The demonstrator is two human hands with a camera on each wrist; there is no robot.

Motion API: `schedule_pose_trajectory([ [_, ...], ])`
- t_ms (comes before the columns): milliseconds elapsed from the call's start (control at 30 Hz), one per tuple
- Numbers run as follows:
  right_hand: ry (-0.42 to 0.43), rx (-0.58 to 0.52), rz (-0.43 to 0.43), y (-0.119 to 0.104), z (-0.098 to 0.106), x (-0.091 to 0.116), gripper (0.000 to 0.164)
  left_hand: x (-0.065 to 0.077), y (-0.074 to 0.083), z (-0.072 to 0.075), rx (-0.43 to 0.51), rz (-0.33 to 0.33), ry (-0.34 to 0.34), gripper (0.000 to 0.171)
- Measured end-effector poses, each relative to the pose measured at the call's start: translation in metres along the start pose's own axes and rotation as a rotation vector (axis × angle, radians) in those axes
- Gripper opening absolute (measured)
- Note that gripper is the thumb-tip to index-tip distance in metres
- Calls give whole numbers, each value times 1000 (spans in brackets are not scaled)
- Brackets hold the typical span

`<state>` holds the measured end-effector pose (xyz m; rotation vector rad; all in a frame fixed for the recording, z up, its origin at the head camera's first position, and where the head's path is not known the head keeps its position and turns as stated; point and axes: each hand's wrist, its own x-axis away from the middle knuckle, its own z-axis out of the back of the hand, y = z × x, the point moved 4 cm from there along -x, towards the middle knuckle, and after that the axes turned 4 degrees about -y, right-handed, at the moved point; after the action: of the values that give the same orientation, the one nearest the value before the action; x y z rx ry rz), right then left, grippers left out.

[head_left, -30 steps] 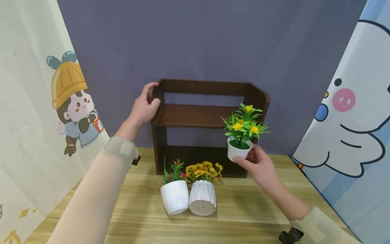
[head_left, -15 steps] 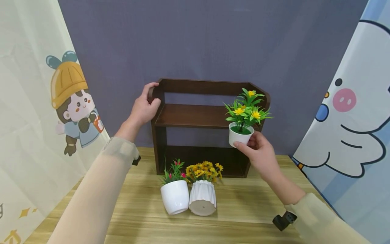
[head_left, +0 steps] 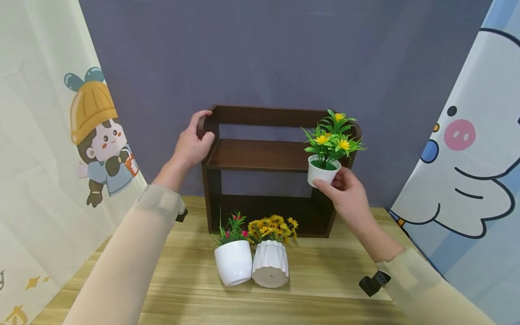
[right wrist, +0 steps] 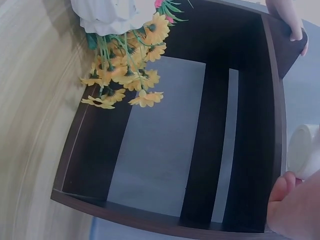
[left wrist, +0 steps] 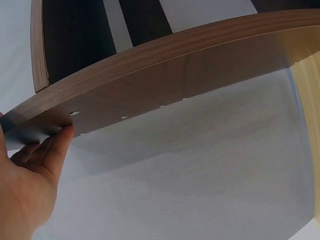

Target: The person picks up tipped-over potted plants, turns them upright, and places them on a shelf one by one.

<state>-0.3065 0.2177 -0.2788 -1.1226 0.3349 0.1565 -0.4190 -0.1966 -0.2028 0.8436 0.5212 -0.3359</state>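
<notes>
My left hand (head_left: pixel 192 145) grips the upper left side panel of a dark brown wooden shelf (head_left: pixel 260 153). In the left wrist view, its fingers lie against the outer face of that panel (left wrist: pixel 125 95). Between thumb and fingers of my right hand (head_left: pixel 350 196) is a small white potted plant (head_left: pixel 323 172) with yellow flowers and green leaves. It is held upright in front of the shelf's right side, near the height of the middle board. In the right wrist view only part of its pot (right wrist: pixel 304 152) shows, at the right edge.
On the wooden table (head_left: pixel 195 289), before the shelf, a smooth white pot (head_left: pixel 233 264) with pink flowers lies tipped back. Beside it lies a ribbed white pot (head_left: pixel 270 262) with orange-yellow flowers (right wrist: pixel 127 65). A dark grey backdrop (head_left: pixel 276 54) hangs behind, with printed cloths at both sides.
My right hand has raised the yellow-flowered potted plant and carried it slightly to the right. My left hand stays on the shelf's side panel, and the two lying pots have not moved.
</notes>
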Motion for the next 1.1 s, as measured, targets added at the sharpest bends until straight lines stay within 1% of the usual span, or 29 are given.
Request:
schedule_pose_trajectory([
  [267, 24, -1, 10, -3, 3, -6, 75, 2, 2, 0, 0, 2, 7, 63],
  [467, 41, 5, 2, -5, 6, -11, 75, 2, 3, 0, 3, -2, 10, 63],
  [733, 30, 19, -29, -5, 6, -17, 80, 5, 3, 0, -4, 12, -12, 64],
  [867, 38, 8, -33, -5, 6, -20, 80, 6, 4, 0, -5, 12, -23, 64],
  [1100, 49, 2, -35, -5, 5, -25, 82, 6, 4, 0, -5, 9, -22, 64],
])
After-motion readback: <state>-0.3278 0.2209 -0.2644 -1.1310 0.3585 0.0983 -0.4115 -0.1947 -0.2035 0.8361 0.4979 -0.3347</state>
